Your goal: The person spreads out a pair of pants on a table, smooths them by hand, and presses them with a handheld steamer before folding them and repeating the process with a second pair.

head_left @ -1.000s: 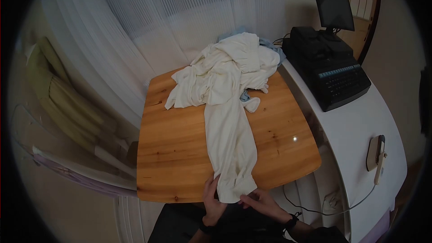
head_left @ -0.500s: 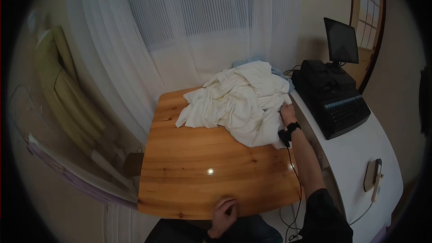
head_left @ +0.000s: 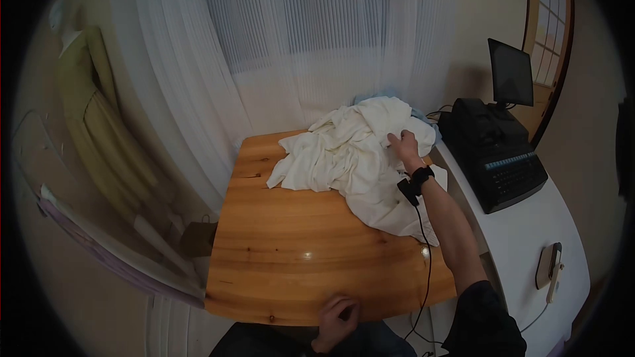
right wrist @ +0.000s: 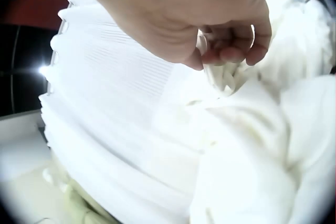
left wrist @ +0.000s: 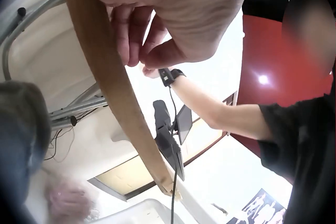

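A rumpled heap of white clothing lies across the far half of the wooden table. My right hand reaches over its right side. Seen from the right wrist, thumb and fingers pinch a fold of a white garment. Blue cloth peeks out behind the heap. My left hand rests at the table's front edge, fingers loosely curled and holding nothing. From the left wrist, this left hand shows beside the wooden edge, thumb close to the fingers.
A black cash register with a screen stands on the white counter at right. A cable hangs from my right wrist. White curtains hang behind; a green dress stands at left.
Both hands were at the cuffed end of a long white garment near the front edge. That end now lies at the heap's right; my right hand has moved far forward, then left over the heap.
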{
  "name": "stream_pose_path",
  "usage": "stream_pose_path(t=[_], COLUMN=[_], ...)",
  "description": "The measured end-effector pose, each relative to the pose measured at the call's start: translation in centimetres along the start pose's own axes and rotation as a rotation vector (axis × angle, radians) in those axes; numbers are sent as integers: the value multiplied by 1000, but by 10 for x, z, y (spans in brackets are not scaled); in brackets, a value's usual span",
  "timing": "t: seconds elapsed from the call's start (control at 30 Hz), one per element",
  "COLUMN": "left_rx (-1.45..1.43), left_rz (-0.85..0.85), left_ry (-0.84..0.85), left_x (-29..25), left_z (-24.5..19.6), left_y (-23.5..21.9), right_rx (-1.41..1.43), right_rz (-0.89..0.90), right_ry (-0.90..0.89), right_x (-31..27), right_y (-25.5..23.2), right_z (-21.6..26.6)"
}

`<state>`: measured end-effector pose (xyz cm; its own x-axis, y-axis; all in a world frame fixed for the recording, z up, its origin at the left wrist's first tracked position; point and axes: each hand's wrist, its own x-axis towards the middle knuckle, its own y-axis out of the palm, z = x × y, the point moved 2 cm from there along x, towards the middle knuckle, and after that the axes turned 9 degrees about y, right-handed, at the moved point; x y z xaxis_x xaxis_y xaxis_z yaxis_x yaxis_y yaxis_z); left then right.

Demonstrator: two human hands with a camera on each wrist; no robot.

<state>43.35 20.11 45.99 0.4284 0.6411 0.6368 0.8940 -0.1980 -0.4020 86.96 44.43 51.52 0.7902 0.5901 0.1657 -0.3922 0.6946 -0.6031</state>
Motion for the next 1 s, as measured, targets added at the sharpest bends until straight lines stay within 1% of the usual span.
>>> stream_pose_path(t=[0.07, 0.1, 0.13, 0.17, 0.2, 0.23, 0.27, 0.3, 0.33, 0.37, 0.43, 0.47, 0.5, 0.57, 0.6, 0.63, 0.67, 0.7, 0.73, 0.8, 0.87, 0.93, 1.0], left_rx=[-129, -132, -277, -421, -422, -267, -110, -322, -535, 40, -107, -7, -7, 105, 79, 79, 51, 22, 20, -16, -44, -73, -102], left_rz=[-14, -11, -59, -106, -99, -165, -229, -317, -404, -541, -370, -235, -223, -122, -115, -114, -176, -239, -245, -239, -237, -241, -252], left_ry=[-60, -65, -288, -511, -518, -379, -234, -174, -114, -50, 282, 92, 86, 18, -78, -93, -138, -178, -183, -222, -243, -267, -296], left_x=[-19, -20, -21, -22, -7, 20, 33, 29, 22, -2, -1, -8, -16, -32, -39, -43, -46, -47, -49, -46, -37, -25, -12], left_z=[23, 28, 37, 39, 25, 4, -11, -11, -6, 18, -2, -17, -25, -34, -33, -34, -33, -32, -28, -29, -26, -21, -16], left_y=[10, 12, 12, 13, 9, -1, -8, -9, -6, 8, -27, -40, -47, -56, -60, -62, -64, -63, -60, -63, -71, -75, -76], right_rx=[432, 397, 361, 330, 300, 79, 166, 263, 210, 159, 124, 94, 101, 472, 475, 405, 326, 111, -96, -318, -400, -353, -295], right_rz=[123, 182, 241, 435, 629, 669, 614, 554, 647, 741, 834, 920, 922, 1051, 1058, 1061, 1057, 878, 689, 602, 595, 742, 676], right_ry=[-110, -239, -366, -418, -466, -661, -1005, -1185, -1144, -1101, -1060, -1021, -1009, -704, -692, -500, -313, -373, -431, -473, -453, -219, -144], right_x=[-42, -87, -142, -193, -241, -283, -323, -361, -395, -422, -447, -450, -447, -432, -423, -407, -392, -376, -358, -314, -266, -209, -156], right_y=[-4, -23, -49, -67, -80, -87, -94, -98, -104, -112, -136, -139, -144, -149, -146, -139, -128, -121, -110, -68, -55, -39, -19], right_z=[44, 73, 100, 114, 118, 114, 106, 95, 79, 68, 60, 46, 35, 15, 4, -12, -25, -30, -35, -73, -57, -43, -33])
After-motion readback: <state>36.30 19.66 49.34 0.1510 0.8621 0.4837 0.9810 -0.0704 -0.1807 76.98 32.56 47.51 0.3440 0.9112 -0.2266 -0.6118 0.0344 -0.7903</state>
